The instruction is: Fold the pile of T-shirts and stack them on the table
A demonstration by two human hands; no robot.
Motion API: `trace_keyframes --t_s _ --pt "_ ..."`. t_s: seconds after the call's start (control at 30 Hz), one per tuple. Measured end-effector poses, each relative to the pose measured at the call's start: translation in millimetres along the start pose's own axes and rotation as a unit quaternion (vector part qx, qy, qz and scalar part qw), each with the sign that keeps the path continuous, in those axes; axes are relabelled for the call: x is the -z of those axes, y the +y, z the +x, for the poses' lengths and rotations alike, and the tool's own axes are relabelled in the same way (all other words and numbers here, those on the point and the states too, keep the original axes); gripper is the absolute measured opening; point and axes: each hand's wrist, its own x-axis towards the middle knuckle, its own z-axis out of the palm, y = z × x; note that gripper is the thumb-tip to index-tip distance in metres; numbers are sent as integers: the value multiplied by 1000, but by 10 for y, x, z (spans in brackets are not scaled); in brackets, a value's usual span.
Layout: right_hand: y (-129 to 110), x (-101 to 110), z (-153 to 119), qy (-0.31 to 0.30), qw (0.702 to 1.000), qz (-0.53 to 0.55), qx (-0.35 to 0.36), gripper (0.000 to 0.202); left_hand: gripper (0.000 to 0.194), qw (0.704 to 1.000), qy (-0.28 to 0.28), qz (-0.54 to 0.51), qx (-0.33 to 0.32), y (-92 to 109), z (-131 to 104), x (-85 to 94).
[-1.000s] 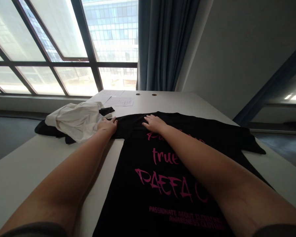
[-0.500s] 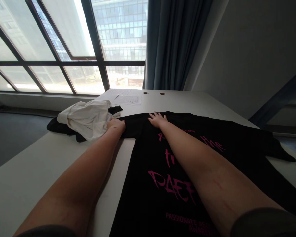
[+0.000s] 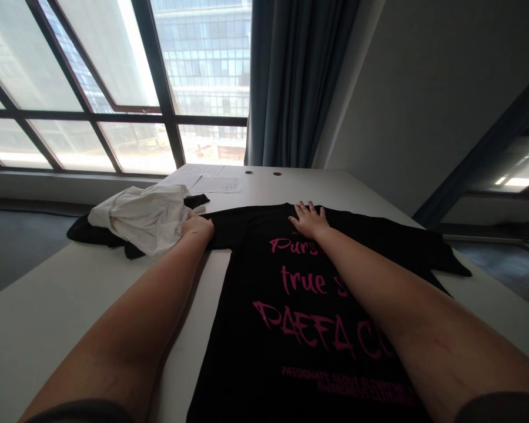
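A black T-shirt (image 3: 242, 346) with pink lettering lies spread flat on the white table, its sleeves reaching out to both sides. At the end of its left sleeve my left hand (image 3: 197, 227) is closed, gripping the cloth; some of its fingertips are hidden. My right hand (image 3: 311, 221) rests flat with spread fingers on the upper part of the shirt, just below the neckline. Beside my left hand is a crumpled white garment (image 3: 136, 218), with black cloth (image 3: 88, 230) showing underneath it.
Printed papers (image 3: 216, 184) lie at the far end of the white table (image 3: 304, 185), close to two round holes. A large window (image 3: 203, 64) and a blue-grey curtain (image 3: 286, 82) stand behind. The floor (image 3: 22, 247) shows past the table's left edge.
My right hand has slid rightward across the upper shirt, uncovering more lettering. My left hand stays on the sleeve. The whole view has turned slightly to the right.
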Motion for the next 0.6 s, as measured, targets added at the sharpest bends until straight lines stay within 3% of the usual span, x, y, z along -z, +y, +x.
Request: trace_keyframes --t_s 0.1,0.33,0.43,0.6 --pt "385 0 -357 6 1000 -19 8 81 67 998 20 51 12 56 -118 79" --pt "1496 -188 -1135 -19 999 12 -43 73 63 994 15 88 -69 -14 -388 336" --pt "1713 -293 -1258 13 999 36 -6 70 51 991 0 82 -101 -127 -455 432" --pt "1791 -348 -1244 32 998 49 37 64 39 991 0 51 -125 -246 -532 517"
